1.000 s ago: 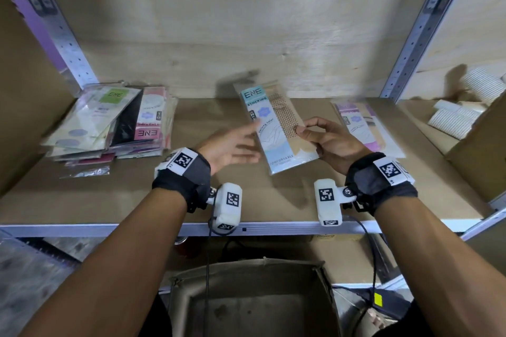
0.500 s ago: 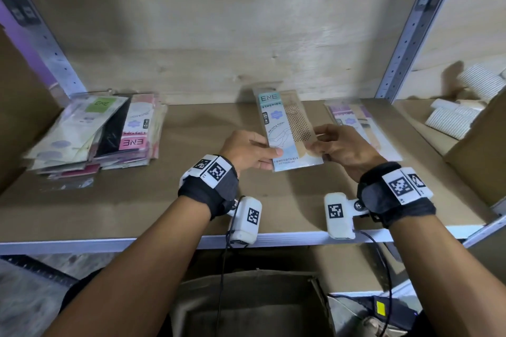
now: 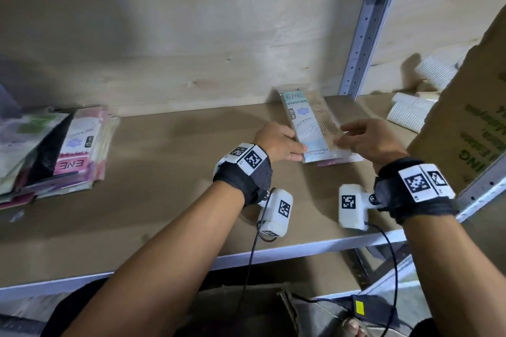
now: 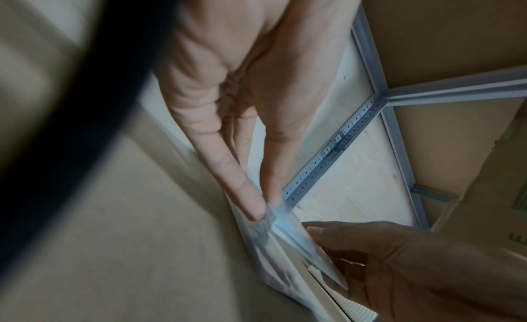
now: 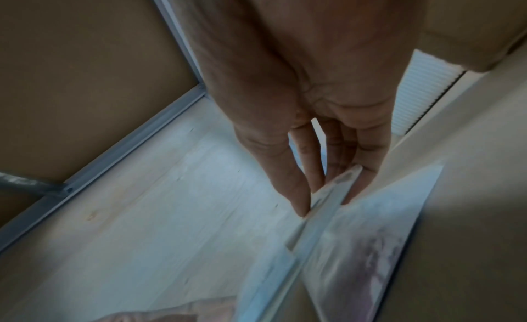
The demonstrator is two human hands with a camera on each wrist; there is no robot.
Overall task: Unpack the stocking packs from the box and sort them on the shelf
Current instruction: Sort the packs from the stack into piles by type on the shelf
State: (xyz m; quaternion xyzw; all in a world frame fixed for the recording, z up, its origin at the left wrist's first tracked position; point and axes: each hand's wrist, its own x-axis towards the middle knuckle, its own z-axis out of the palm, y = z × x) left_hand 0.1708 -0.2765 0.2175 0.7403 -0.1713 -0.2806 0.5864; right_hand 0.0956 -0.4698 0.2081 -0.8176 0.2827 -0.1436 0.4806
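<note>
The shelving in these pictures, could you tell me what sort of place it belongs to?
Probably a stockroom or small warehouse. The board shelf sits in a bare perforated metal upright, retail stocking packs lie stacked on it, and a printed cardboard carton stands at the right. Both hands are placing a blue ENE pack.

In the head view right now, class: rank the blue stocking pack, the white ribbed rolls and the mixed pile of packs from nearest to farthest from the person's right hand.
1. Blue stocking pack: touching the right hand, just to its left.
2. White ribbed rolls: on the next shelf bay, to the right and behind.
3. Mixed pile of packs: far left end of the shelf.
</note>
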